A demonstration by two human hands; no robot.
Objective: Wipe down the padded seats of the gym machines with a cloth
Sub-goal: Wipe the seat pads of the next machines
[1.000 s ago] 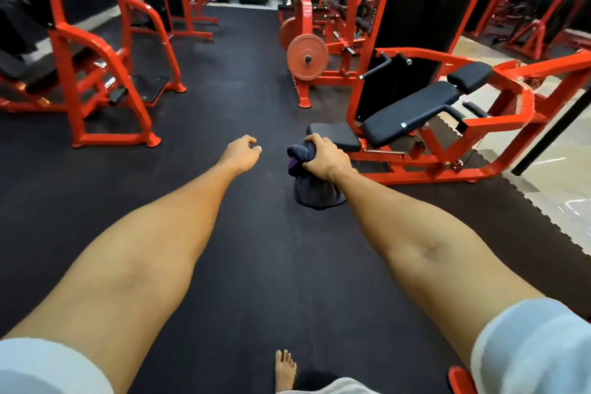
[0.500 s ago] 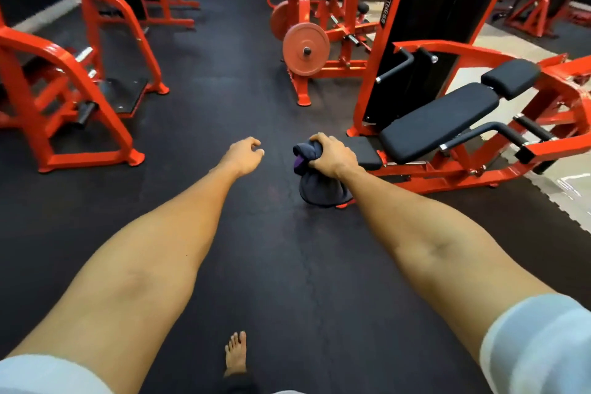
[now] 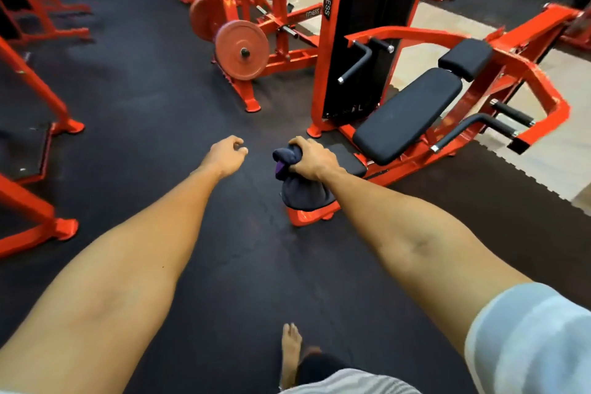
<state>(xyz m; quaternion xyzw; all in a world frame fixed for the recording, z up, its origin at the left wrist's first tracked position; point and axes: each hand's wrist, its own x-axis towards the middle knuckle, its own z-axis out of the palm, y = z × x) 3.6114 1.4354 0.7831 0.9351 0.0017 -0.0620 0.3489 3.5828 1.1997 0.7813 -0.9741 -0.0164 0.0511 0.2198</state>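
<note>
The right hand (image 3: 311, 158) clutches the bunched cloth (image 3: 303, 193), with the seat pad (image 3: 350, 158) just to its right; the empty, loosely curled left hand (image 3: 225, 155) is farther off.

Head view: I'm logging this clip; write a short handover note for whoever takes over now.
Right hand grips the bunched dark cloth, which hangs below it.
Left hand holds nothing, fingers loosely curled.
The seat pad lies just past the right hand; back pad and head pad beyond.
Done: no wiping contact shows.
Left: wipe these pads, then other machines.
</note>
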